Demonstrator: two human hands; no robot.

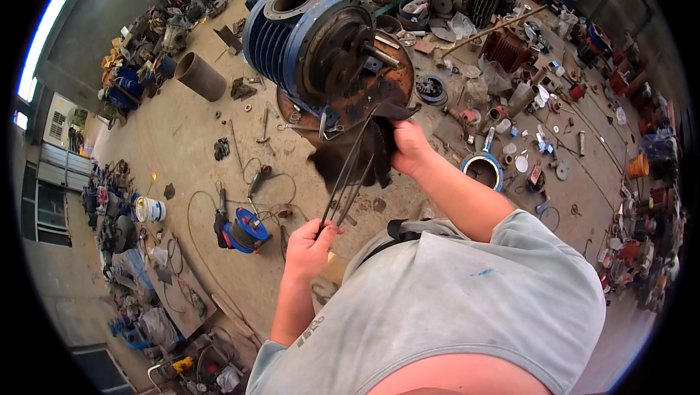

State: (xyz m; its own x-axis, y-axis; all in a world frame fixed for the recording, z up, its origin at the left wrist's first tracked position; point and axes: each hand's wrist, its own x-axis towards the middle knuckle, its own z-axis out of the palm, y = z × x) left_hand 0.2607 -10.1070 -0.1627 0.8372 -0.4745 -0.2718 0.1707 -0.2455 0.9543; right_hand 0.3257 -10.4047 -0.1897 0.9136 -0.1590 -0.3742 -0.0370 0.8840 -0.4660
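My left hand [310,247] is closed on the lower ends of some long, thin dark rods [341,185]; whether they are stiff rods or strips I cannot tell. They slant upward in front of a dark, limp cloth [378,151]. The cloth's upper right edge is gripped by my right hand [410,147], and the rest hangs down. Just beyond both hands, a large blue machine housing [273,41] with cooling ribs, a round opening on top and a protruding metal shaft [380,55] rests on a rusty round plate [390,87].
A blue cable reel [248,229] and a corded power tool [257,180] lie on the floor at left. A rusty pipe section [200,76] stands farther back. At right are a blue-rimmed ring [482,170] and scattered parts. Heaped machine parts [642,227] line the right side.
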